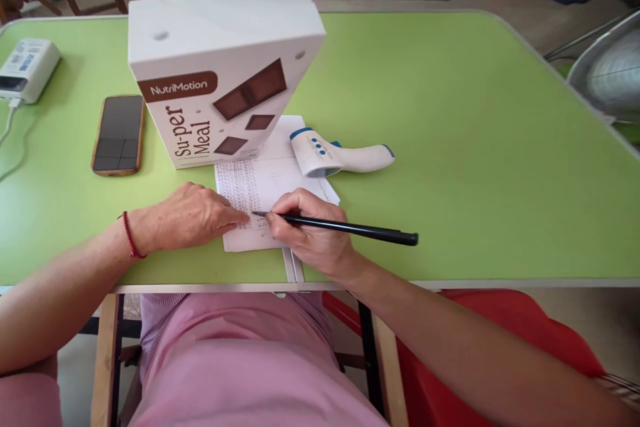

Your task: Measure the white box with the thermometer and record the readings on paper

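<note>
A black pen (350, 227) is pinched in my right hand (315, 230), its tip touching or just above a white sheet of paper (280, 177) covered in rows of small handwriting. My left hand (187, 217) lies at the sheet's left edge, its index finger stretched out close to the pen tip; the other fingers are mostly hidden beneath it. A red string bracelet circles the left wrist. On the paper's right side rests a white and blue infrared thermometer (333, 157). Behind the paper, a tall white NutriMotion box (225, 73) stands upright, hiding part of the sheet.
Left of the box lies a phone (119, 135) with a dark screen. A white power bank (29, 70) with a cable sits at the far left of the green table (475, 147). Beyond the table's right edge is a metal fan-like object (613, 73). Below stands a red chair (500, 333).
</note>
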### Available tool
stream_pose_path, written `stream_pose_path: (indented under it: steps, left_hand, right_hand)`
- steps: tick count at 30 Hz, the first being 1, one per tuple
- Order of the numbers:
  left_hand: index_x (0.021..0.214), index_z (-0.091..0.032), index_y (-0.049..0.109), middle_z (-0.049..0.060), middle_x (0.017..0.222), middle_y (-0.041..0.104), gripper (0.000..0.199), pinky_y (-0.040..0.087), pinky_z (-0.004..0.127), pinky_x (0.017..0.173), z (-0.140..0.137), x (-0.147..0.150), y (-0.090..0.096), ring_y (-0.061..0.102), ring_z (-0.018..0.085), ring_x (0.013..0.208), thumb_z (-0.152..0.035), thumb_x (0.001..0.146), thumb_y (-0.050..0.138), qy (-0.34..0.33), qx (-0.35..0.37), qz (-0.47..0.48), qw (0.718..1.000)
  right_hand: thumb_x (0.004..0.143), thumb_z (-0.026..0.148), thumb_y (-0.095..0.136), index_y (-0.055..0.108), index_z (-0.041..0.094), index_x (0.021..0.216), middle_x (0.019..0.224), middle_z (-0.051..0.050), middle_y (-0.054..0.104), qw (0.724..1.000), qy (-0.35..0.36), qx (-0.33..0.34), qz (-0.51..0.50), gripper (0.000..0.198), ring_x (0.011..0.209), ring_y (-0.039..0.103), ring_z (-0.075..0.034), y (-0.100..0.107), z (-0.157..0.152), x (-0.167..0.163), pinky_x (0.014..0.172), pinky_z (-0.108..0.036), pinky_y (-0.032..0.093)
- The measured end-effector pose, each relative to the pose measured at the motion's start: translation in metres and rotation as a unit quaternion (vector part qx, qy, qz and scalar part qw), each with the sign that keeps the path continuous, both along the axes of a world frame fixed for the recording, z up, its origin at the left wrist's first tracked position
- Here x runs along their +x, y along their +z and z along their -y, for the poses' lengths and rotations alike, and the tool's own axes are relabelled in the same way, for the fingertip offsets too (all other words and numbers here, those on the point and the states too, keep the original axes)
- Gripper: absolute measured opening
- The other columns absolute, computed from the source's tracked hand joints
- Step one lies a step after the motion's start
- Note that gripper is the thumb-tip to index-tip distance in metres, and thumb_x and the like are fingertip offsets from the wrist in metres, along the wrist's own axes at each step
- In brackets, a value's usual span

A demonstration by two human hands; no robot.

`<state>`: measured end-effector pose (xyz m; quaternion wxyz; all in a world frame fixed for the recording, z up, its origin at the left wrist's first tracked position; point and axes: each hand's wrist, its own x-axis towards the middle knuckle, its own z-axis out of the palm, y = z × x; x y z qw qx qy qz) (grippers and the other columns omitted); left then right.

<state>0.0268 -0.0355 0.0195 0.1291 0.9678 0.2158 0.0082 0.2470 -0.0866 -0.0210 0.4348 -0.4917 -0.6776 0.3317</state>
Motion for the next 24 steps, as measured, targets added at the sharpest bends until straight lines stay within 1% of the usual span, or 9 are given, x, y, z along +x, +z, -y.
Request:
stream_pose_path:
  steps: [6,11,15,20,24]
  left_hand:
    - [0.107,-0.019,0.075,0.004,0.078,0.076,0.022,0.029,0.027,0.048,0.0003,0.0011,-0.0006,0.066,0.016,0.062,-0.016,0.097,0.055,0.005,0.007,0.000,1.000]
    - [0.105,-0.019,0.075,0.005,0.080,0.076,0.021,0.030,0.026,0.049,-0.0006,-0.0001,-0.0003,0.067,0.016,0.064,-0.017,0.097,0.056,0.010,0.002,-0.008,1.000]
    - [0.110,-0.019,0.075,0.006,0.083,0.077,0.023,0.032,0.026,0.051,-0.0007,-0.0005,0.0007,0.068,0.016,0.066,-0.017,0.098,0.055,0.011,-0.002,-0.007,1.000]
    - [0.113,-0.018,0.075,0.007,0.085,0.077,0.024,0.034,0.026,0.051,-0.0004,0.0003,0.0015,0.069,0.018,0.069,-0.017,0.098,0.056,0.012,-0.010,-0.017,1.000]
    - [0.110,-0.019,0.075,0.006,0.083,0.077,0.023,0.033,0.026,0.051,-0.0005,0.0007,0.0007,0.069,0.018,0.067,-0.015,0.097,0.058,0.015,-0.006,-0.020,1.000]
  right_hand:
    - [0.076,0.025,0.063,0.053,0.024,0.064,0.053,0.004,0.058,1.000,-0.009,-0.003,0.002,0.015,0.046,0.048,-0.010,0.0008,-0.0001,-0.0015,0.043,-0.023,0.040]
    - [0.075,0.022,0.060,0.051,0.024,0.062,0.052,0.004,0.057,1.000,-0.006,0.010,-0.008,0.015,0.044,0.048,-0.010,0.0008,-0.0006,-0.0022,0.043,-0.022,0.038]
    - [0.074,0.022,0.060,0.051,0.023,0.062,0.052,0.005,0.057,1.000,-0.005,0.013,-0.001,0.014,0.044,0.047,-0.010,0.0001,-0.0010,-0.0022,0.042,-0.022,0.037]
    - [0.077,0.022,0.061,0.053,0.023,0.065,0.052,0.005,0.057,1.000,-0.003,0.021,-0.018,0.015,0.044,0.049,-0.010,0.0008,-0.0005,-0.0010,0.043,-0.022,0.039]
    - [0.079,0.021,0.062,0.052,0.022,0.066,0.052,0.006,0.056,0.999,-0.009,0.047,-0.009,0.017,0.043,0.050,-0.009,0.0004,-0.0001,-0.0003,0.042,-0.020,0.040]
